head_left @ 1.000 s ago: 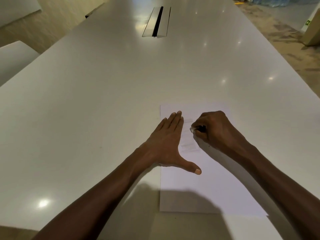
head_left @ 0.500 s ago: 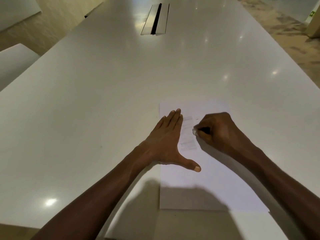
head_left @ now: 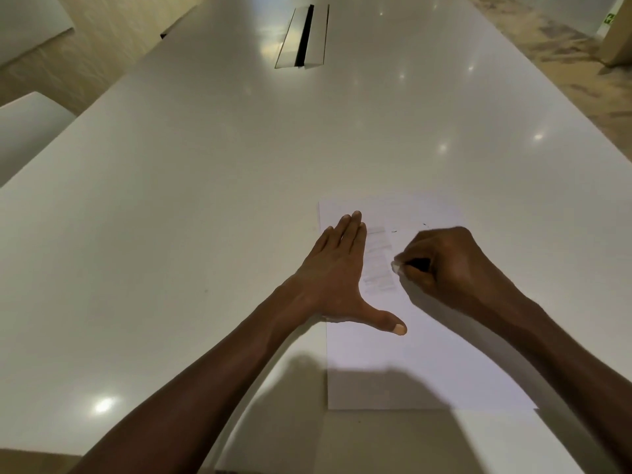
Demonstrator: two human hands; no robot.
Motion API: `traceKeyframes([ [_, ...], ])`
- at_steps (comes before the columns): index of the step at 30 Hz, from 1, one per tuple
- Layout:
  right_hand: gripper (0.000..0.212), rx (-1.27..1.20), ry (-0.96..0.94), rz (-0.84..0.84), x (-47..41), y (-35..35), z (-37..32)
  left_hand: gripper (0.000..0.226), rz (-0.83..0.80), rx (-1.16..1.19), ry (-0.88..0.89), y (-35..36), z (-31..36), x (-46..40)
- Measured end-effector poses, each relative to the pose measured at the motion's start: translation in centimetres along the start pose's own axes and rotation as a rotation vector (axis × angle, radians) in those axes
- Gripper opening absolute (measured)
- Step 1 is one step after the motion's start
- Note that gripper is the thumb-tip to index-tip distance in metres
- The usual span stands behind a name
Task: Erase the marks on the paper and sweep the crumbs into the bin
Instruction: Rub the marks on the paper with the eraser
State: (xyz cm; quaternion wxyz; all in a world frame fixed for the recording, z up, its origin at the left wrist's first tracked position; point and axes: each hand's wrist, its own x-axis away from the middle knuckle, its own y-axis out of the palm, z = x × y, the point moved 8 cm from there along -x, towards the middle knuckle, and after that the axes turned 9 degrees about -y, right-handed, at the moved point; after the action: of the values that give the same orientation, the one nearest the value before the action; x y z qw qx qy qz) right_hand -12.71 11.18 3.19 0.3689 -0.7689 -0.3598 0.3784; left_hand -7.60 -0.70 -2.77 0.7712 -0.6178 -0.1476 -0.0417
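A white sheet of paper lies on the white table near its front edge. Faint grey pencil marks run down the sheet's upper left part. My left hand lies flat on the paper's left edge, fingers straight and together, thumb spread out to the right. My right hand grips a small white eraser in curled fingers, its tip on the paper just right of the marks. A few tiny dark crumbs lie above the right hand. No bin is in view.
A metal cable hatch is set into the table far ahead. White chair tops stand at the left. A cardboard box stands on the patterned floor at the far right.
My right hand with the eraser has slid a little to the right and down across the marks. My left hand has stayed pressed on the paper.
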Motion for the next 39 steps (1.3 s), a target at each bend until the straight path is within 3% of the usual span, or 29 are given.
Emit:
traceKeyframes([
  [7, 0.007, 0.066, -0.003, 0.037, -5.3, 0.4, 2.9, 0.159, -0.001, -0.004, -0.004, -0.1, -0.1, 0.1],
  [18, 0.005, 0.020, -0.115, 0.023, -3.3, 0.0, 1.6, 0.161, -0.022, 0.006, -0.024, 0.1, -0.3, -0.1],
  [26, 0.012, 0.090, -0.068, 0.028, -7.7, 1.1, 4.3, 0.160, -0.037, 0.009, -0.037, 0.0, -0.3, -0.1],
  [34, 0.020, 0.118, -0.085, -0.043, -2.8, 1.5, 1.1, 0.161, -0.024, 0.023, -0.028, 0.2, -0.3, -0.2],
  [39, 0.015, 0.090, -0.088, 0.027, -5.9, 1.4, 2.7, 0.159, -0.021, 0.024, -0.015, 0.2, -0.3, -0.1],
])
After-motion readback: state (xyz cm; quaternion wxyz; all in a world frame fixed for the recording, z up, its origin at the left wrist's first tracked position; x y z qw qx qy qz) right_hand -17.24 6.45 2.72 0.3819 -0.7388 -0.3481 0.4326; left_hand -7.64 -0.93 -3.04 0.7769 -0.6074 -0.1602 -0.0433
